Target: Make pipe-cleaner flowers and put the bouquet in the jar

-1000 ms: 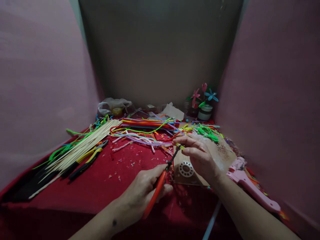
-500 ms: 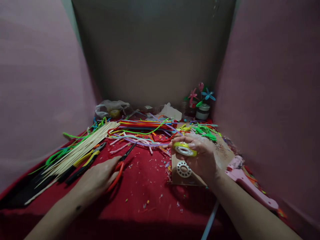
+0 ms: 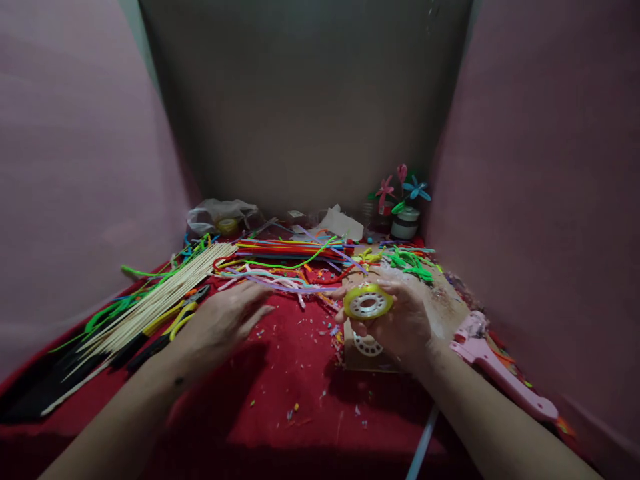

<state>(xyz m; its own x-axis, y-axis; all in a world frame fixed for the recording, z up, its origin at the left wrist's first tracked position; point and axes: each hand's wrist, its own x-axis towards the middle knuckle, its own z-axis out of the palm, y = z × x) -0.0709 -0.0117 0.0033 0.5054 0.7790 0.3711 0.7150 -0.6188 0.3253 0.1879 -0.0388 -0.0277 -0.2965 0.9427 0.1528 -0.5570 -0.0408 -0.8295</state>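
Right hand (image 3: 406, 323) gripping a yellow tape roll (image 3: 357, 307)
Its fingers curl closed around it; left of the roll, the left hand (image 3: 223, 319) hangs half open, visibly empty.

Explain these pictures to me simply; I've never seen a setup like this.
No machine here: these are a person's two bare hands, seen by one camera worn on their head, looking forward and down. The right hand holds a round roll of yellow tape with a white, hole-ringed core. The left hand is open, with nothing visible in it. Spread over the red cloth are thin, pale wooden sticks, pliers with yellow-and-black handles and colourful fuzzy stems.
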